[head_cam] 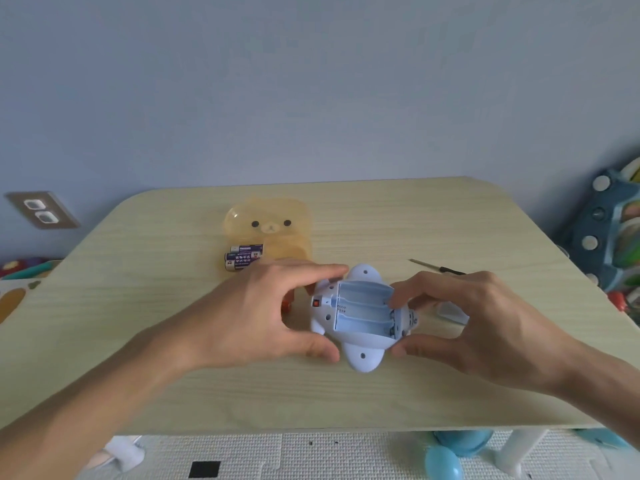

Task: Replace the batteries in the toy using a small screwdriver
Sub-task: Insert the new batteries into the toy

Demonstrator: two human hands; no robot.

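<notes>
- The left hand (263, 313) and right hand (478, 323) each hold one end of the toy (360, 317) on the table (346, 393).
- Its empty slots run sideways.
- The batteries (242, 258) lie behind, nearer the left hand.

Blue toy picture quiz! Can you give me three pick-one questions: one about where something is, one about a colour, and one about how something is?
1. Where is the screwdriver?
A) standing in a cup
B) lying on the table, beyond the right hand
C) on the floor

2. What colour is the bear box?
A) orange
B) green
C) black

3. On the toy, the battery compartment is:
A) covered
B) full of batteries
C) open and empty

Answers:
1 B, it lies flat on the wood with nothing touching it.
2 A, it is see-through orange.
3 C, only bare slots show.
</notes>
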